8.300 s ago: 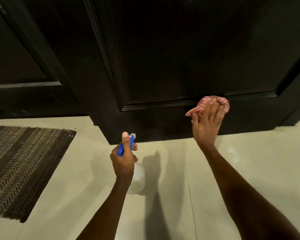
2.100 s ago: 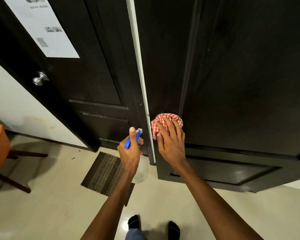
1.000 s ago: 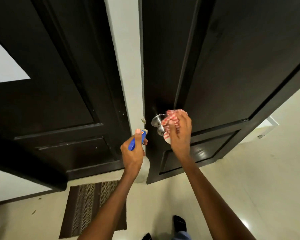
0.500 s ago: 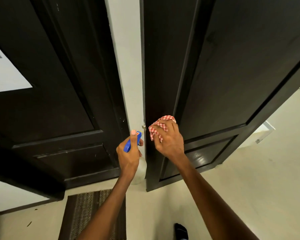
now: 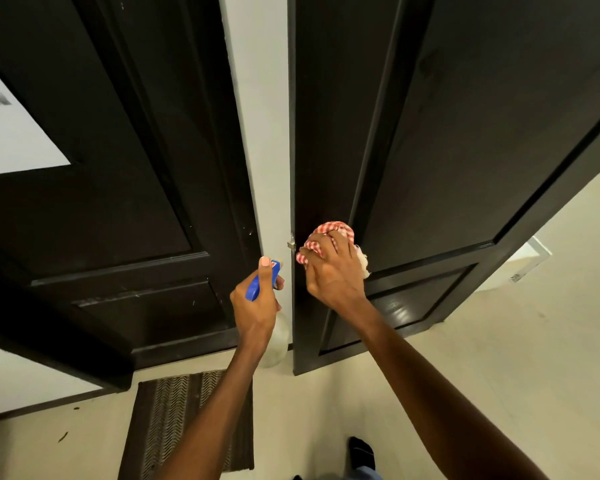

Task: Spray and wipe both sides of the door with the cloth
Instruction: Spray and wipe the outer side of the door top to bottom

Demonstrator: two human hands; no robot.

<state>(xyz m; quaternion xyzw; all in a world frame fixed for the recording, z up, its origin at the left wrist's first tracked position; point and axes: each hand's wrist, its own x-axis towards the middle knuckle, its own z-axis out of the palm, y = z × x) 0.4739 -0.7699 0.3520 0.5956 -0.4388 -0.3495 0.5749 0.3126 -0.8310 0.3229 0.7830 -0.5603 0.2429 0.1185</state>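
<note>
The dark brown panelled door (image 5: 447,133) stands ajar, its latch edge facing me with a small metal latch (image 5: 291,244). My right hand (image 5: 333,271) grips a bunched red-and-white checked cloth (image 5: 331,229) and holds it against the door just right of the latch edge, where the knob is hidden under it. My left hand (image 5: 257,303) grips a spray bottle (image 5: 276,341) with a blue trigger head, thumb on top, nozzle toward the door edge.
A second dark door (image 5: 101,202) with a white paper sheet (image 5: 11,140) stands at the left, a white wall strip (image 5: 262,116) between the two. A striped doormat (image 5: 187,420) lies on the pale tiled floor (image 5: 499,358). My dark-socked foot (image 5: 361,452) is at the bottom.
Over the last second my right hand slid the cloth off the visible knob toward the latch edge, then bunched it back over the knob area. The left hand kept the bottle steady.
</note>
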